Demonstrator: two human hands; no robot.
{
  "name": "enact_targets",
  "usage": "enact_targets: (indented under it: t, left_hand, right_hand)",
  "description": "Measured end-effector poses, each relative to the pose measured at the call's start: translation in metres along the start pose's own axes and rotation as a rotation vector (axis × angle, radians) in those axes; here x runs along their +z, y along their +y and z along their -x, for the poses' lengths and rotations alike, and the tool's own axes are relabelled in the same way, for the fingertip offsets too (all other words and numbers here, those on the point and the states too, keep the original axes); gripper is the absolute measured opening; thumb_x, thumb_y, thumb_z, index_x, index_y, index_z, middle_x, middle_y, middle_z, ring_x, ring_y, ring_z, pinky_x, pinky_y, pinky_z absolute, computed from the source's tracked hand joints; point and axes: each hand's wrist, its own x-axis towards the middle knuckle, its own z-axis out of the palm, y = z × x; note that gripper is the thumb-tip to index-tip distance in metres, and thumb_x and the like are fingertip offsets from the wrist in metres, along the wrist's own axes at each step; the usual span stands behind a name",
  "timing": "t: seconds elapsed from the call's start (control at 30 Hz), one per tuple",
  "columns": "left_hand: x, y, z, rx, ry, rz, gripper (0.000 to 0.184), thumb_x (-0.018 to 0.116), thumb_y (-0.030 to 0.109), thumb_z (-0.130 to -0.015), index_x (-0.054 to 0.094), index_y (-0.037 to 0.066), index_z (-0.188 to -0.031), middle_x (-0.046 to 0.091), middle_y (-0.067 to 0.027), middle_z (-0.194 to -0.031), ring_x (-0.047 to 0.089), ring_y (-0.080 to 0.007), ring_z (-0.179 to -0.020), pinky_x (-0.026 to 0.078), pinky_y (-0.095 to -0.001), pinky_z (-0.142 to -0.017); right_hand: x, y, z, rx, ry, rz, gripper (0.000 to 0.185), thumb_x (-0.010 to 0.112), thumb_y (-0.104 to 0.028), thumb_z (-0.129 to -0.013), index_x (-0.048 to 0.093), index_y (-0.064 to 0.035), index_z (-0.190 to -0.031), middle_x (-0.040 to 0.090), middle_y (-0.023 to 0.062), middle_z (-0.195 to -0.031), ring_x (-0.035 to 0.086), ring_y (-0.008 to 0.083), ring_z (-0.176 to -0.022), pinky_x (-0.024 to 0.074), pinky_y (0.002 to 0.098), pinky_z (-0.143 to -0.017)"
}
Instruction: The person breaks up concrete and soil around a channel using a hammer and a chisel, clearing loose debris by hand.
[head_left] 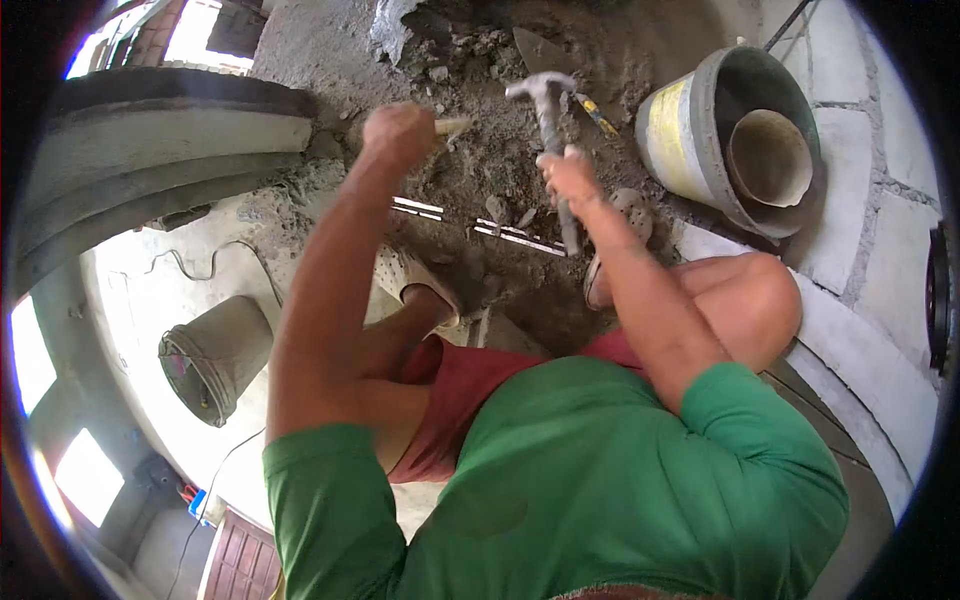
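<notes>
My right hand (572,180) is closed round the handle of a claw hammer (545,105), whose metal head points away from me above the rubble. At the left, my left hand (398,135) makes a fist round a short light-coloured piece (452,126) that sticks out to its right; what it is cannot be made out. Broken earth and rubble (490,165) lie under and between both hands. Just right of the hammer head rests a yellow and blue tool (597,115). Beyond it is a flat trowel-like blade (537,50).
A large bucket (672,130) with a smaller container (770,157) inside stands at the right by a block wall (843,190). Another bucket (235,345) is at the left. A curved step-like edge (180,135) juts in at upper left. My feet flank the rubble.
</notes>
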Motion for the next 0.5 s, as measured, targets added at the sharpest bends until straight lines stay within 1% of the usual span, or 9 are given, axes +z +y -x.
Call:
enact_targets:
  t: [0.07, 0.17, 0.3, 0.33, 0.37, 0.4, 0.43, 0.47, 0.5]
  left_hand:
    - [-0.011, -0.002, 0.0, 0.019, 0.019, 0.003, 0.018, 0.059, 0.02, -0.089, 0.074, 0.01, -0.095, 0.073, -0.0139, -0.094, 0.072, -0.03, -0.086, 0.057, -0.0427, -0.076]
    - [-0.001, -0.011, 0.001, -0.004, -0.004, -0.01, 0.019, 0.058, 0.019, -0.092, 0.073, 0.012, -0.102, 0.073, -0.008, -0.094, 0.072, -0.0247, -0.087, 0.056, -0.0384, -0.078]
    - [0.023, -0.005, 0.007, -0.063, -0.078, -0.019, 0.019, 0.058, 0.02, -0.093, 0.073, 0.013, -0.102, 0.073, -0.0081, -0.096, 0.072, -0.0249, -0.089, 0.057, -0.0372, -0.078]
    - [0.025, -0.003, 0.011, -0.055, -0.09, -0.014, 0.019, 0.058, 0.02, -0.093, 0.073, 0.013, -0.102, 0.073, -0.0081, -0.096, 0.072, -0.0249, -0.089, 0.057, -0.0372, -0.078]
    - [0.024, -0.004, 0.013, -0.028, -0.055, 0.007, 0.018, 0.061, 0.019, -0.089, 0.074, 0.011, -0.098, 0.073, -0.0102, -0.092, 0.072, -0.0268, -0.086, 0.057, -0.0391, -0.076]
    - [0.021, -0.007, 0.013, -0.004, -0.014, 0.022, 0.017, 0.064, 0.018, -0.085, 0.074, 0.009, -0.095, 0.073, -0.0123, -0.089, 0.072, -0.0287, -0.083, 0.057, -0.0409, -0.074]
    - [0.019, -0.007, 0.011, -0.004, -0.015, 0.02, 0.017, 0.064, 0.018, -0.085, 0.074, 0.009, -0.095, 0.073, -0.0123, -0.089, 0.072, -0.0287, -0.083, 0.057, -0.0409, -0.074]
    - [0.017, -0.005, 0.008, 0.003, -0.046, -0.036, 0.018, 0.062, 0.02, -0.089, 0.074, 0.01, -0.097, 0.074, -0.0103, -0.093, 0.072, -0.0268, -0.086, 0.057, -0.0388, -0.075]
    - [0.016, -0.002, 0.006, 0.011, -0.074, -0.092, 0.019, 0.06, 0.022, -0.092, 0.074, 0.012, -0.099, 0.074, -0.0084, -0.096, 0.072, -0.0249, -0.09, 0.057, -0.0368, -0.076]
  right_hand:
    - [-0.016, -0.032, -0.004, -0.084, 0.088, 0.011, 0.022, 0.066, -0.018, -0.082, 0.054, -0.0022, -0.092, 0.056, 0.0036, -0.067, 0.051, 0.0118, -0.048, 0.0424, 0.031, -0.038]
    - [-0.028, -0.07, -0.005, -0.195, 0.129, -0.063, 0.021, 0.067, -0.018, -0.083, 0.054, -0.0035, -0.09, 0.054, 0.002, -0.066, 0.049, 0.0104, -0.047, 0.042, 0.0301, -0.038]
    - [-0.04, -0.108, 0.008, -0.239, 0.143, -0.052, 0.021, 0.067, -0.02, -0.086, 0.054, -0.0034, -0.089, 0.055, 0.0017, -0.068, 0.051, 0.0097, -0.053, 0.0441, 0.0293, -0.041]
    - [-0.044, -0.111, 0.008, -0.326, 0.153, -0.077, 0.021, 0.067, -0.02, -0.087, 0.054, -0.003, -0.089, 0.055, 0.0019, -0.068, 0.052, 0.0098, -0.054, 0.0443, 0.0292, -0.041]
    - [-0.045, -0.114, 0.007, -0.422, 0.158, -0.103, 0.021, 0.067, -0.02, -0.087, 0.054, -0.0027, -0.089, 0.055, 0.0022, -0.069, 0.053, 0.01, -0.055, 0.0445, 0.029, -0.041]
    - [-0.043, -0.118, 0.004, -0.423, 0.156, -0.105, 0.021, 0.067, -0.02, -0.087, 0.054, -0.0027, -0.089, 0.055, 0.0022, -0.069, 0.053, 0.01, -0.055, 0.0445, 0.029, -0.041]
    - [-0.042, -0.12, 0.001, -0.475, 0.202, -0.188, 0.022, 0.066, -0.02, -0.087, 0.054, -0.0019, -0.088, 0.056, 0.003, -0.069, 0.053, 0.0104, -0.054, 0.0443, 0.0294, -0.041]
    - [-0.04, -0.12, 0.001, -0.522, 0.248, -0.271, 0.022, 0.066, -0.02, -0.087, 0.054, -0.0011, -0.087, 0.057, 0.0038, -0.069, 0.054, 0.0109, -0.053, 0.0441, 0.0298, -0.041]
    - [-0.033, -0.119, 0.0, -0.491, 0.339, -0.215, 0.023, 0.065, -0.02, -0.086, 0.054, 0.0004, -0.087, 0.058, 0.0059, -0.068, 0.054, 0.0126, -0.05, 0.0441, 0.032, -0.041]
